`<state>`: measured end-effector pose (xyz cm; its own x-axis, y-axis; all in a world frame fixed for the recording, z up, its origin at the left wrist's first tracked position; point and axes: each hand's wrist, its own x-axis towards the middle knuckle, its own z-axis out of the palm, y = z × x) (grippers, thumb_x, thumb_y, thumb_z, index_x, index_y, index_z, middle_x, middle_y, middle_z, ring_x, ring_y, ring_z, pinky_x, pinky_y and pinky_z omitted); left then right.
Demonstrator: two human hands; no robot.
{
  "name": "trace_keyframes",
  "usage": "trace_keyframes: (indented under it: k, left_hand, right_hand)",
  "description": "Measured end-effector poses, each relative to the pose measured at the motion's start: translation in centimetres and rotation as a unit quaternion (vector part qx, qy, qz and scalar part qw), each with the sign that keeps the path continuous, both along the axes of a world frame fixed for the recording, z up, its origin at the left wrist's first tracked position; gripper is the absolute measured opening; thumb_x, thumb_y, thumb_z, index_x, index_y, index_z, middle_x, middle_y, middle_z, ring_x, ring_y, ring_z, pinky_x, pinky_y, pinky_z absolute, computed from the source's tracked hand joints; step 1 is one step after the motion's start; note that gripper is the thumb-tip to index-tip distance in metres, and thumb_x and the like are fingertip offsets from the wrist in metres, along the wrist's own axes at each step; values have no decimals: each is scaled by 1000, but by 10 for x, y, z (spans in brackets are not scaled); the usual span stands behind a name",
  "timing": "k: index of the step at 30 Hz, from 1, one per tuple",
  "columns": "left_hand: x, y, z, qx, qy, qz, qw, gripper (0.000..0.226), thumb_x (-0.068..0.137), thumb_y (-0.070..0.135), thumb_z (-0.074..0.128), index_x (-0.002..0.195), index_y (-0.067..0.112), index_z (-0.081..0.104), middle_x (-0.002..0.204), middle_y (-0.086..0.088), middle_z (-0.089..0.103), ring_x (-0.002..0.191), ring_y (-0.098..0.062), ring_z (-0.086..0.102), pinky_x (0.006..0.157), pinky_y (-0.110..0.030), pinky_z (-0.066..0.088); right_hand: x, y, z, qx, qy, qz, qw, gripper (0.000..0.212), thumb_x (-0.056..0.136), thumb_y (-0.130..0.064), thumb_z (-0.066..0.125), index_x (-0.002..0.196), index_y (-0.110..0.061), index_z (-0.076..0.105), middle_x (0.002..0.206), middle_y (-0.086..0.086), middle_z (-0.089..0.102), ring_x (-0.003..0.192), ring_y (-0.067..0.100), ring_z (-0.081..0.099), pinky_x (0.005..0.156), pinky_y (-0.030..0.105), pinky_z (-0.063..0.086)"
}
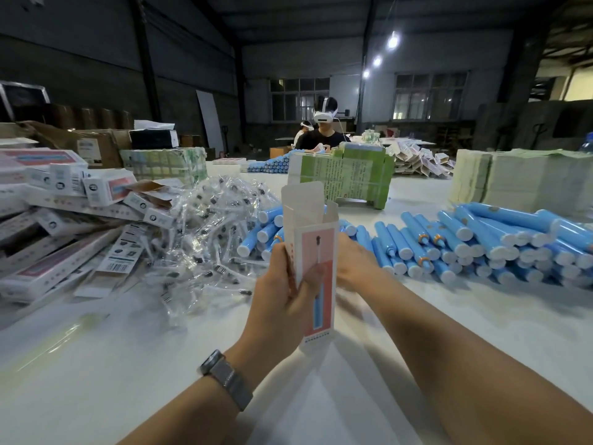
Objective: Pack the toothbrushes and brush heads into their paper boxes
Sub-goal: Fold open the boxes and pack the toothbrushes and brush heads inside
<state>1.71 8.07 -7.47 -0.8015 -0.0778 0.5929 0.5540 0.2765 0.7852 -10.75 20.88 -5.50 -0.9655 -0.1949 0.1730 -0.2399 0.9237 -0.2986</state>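
Left hand (285,284) curled round an upright pink-and-white paper box (316,252), thumb pressed on its printed front, top flaps standing open, bottom end near the white bench (128,364). Right hand (353,261) just behind the box, touching its far side; fingers hidden, so grip impossible to tell. Blue toothbrush handles (481,242) stacked at right and behind the box. Bagged brush heads (205,226) heaped at left, beside a pile of filled boxes (64,200). Metal-band watch (224,377) on left wrist.
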Motion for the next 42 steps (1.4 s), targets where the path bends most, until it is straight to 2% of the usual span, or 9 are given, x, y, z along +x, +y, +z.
trace_keyframes:
  k: [4,9,13,15,22,27,33,38,42]
  left_hand:
    - [-1,0,-1,-1,2,-14,1000,26,88,41,57,103,22,50,88,13,68,76,-10,68,66,-31,57]
    - [0,-1,-2,6,-3,-31,999,23,88,41,58,103,25,51,88,15,67,77,-8,66,67,-26,55]
    - [-1,-2,-2,5,2,-29,1000,25,87,42,58,104,24,51,88,16,67,78,-11,66,69,-33,56]
    - [-1,-3,-2,3,6,-32,999,26,87,42,57,104,24,51,89,18,67,80,-10,67,69,-31,56]
    - [1,-3,-2,-14,2,-49,999,24,87,45,56,106,31,47,96,27,66,90,-9,70,71,-30,60]
    - [3,-2,-2,-35,6,-38,999,24,88,45,55,104,30,46,93,28,66,86,-8,69,70,-32,61]
    - [5,-1,-1,-44,2,-22,999,28,86,48,57,101,27,46,92,21,67,85,-16,70,72,-47,61]
    - [7,1,1,-43,22,-31,998,27,87,47,60,98,24,48,84,18,66,75,-15,65,69,-47,58]
    - [8,-1,0,-19,18,-54,998,35,85,52,58,102,23,50,82,13,65,75,-18,66,67,-46,60]
  right_hand:
    - [-4,-2,3,-2,3,-71,997,13,92,-38,47,85,-27,48,88,-4,48,84,21,53,75,37,51]
    - [-15,7,-1,-95,-10,-113,989,24,91,-28,52,111,-17,53,115,8,55,95,28,56,70,32,43]
    - [-4,15,13,-493,-114,-89,858,35,89,-13,59,120,-18,44,100,14,59,59,17,49,42,24,35]
    - [13,20,29,-573,-97,-33,813,36,88,-11,62,119,-14,43,95,16,62,49,16,56,38,22,35]
    - [104,40,94,-609,65,171,772,20,96,-35,48,92,-16,53,64,0,64,48,19,56,39,23,39]
    - [138,49,118,-617,194,228,727,9,93,-23,52,95,-15,55,61,-5,58,44,15,49,39,22,39]
    - [134,35,100,-432,227,218,845,15,92,-13,63,102,-20,56,83,-1,61,62,7,56,53,18,48]
    - [126,35,88,-318,252,245,881,80,79,-11,77,137,-40,30,100,-9,51,77,18,61,60,23,56]
    - [121,32,79,-285,288,247,880,54,81,-19,79,128,-30,53,109,-10,52,78,10,55,61,16,48]
